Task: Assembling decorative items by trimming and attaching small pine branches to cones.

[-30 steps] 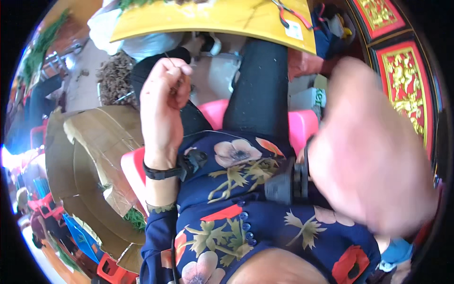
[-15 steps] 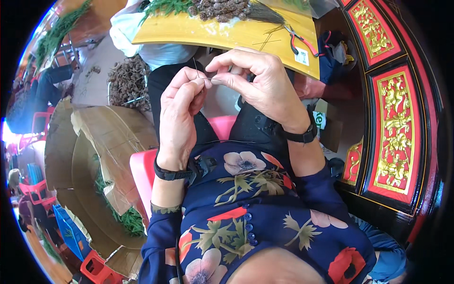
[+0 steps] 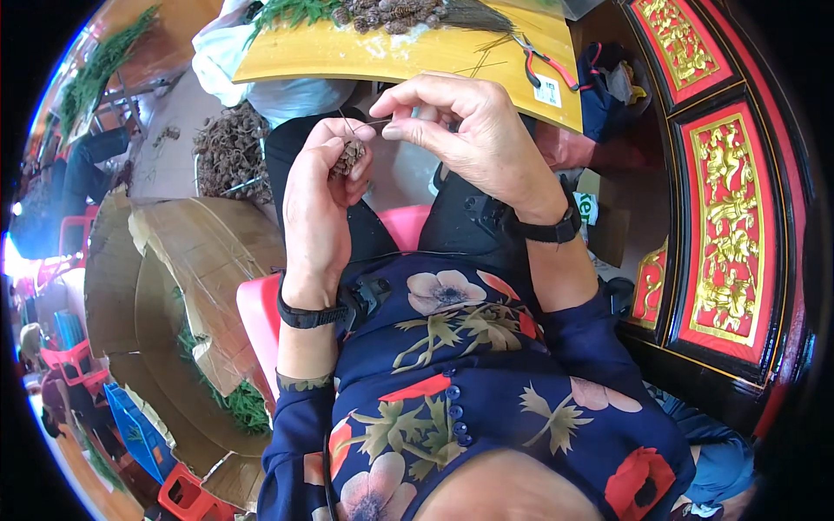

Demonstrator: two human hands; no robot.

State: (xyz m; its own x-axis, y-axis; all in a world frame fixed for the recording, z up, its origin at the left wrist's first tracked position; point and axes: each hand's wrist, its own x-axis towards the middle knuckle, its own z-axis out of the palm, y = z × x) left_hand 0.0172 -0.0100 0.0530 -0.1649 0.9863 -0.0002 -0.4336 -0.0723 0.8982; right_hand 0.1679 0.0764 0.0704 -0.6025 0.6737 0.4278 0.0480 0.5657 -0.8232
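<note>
My left hand [image 3: 317,195] is closed around a small brown pine cone [image 3: 349,158], whose scales show between thumb and fingers. A thin dark wire [image 3: 347,122] sticks up from the cone's top, and part of it runs sideways toward the other hand. To its right, my right hand [image 3: 460,130] pinches the wire's other end between thumb and forefinger. Both hands are raised over my lap, just short of the yellow table [image 3: 382,61]. Where the wire meets the cone is partly covered by my fingers.
On the table lie a heap of pine cones [image 3: 391,13], a bundle of dark wires [image 3: 476,19] and red-handled pliers [image 3: 549,65]. A basket of pine cones [image 3: 230,148] stands left, beyond a torn cardboard box [image 3: 139,286] holding green sprigs [image 3: 239,404]. Carved red-gold panels [image 3: 725,226] rise at right.
My left hand has turned, so the pine cone now shows in it. The right hand has shifted slightly and still pinches the wire. The whole view has moved a little.
</note>
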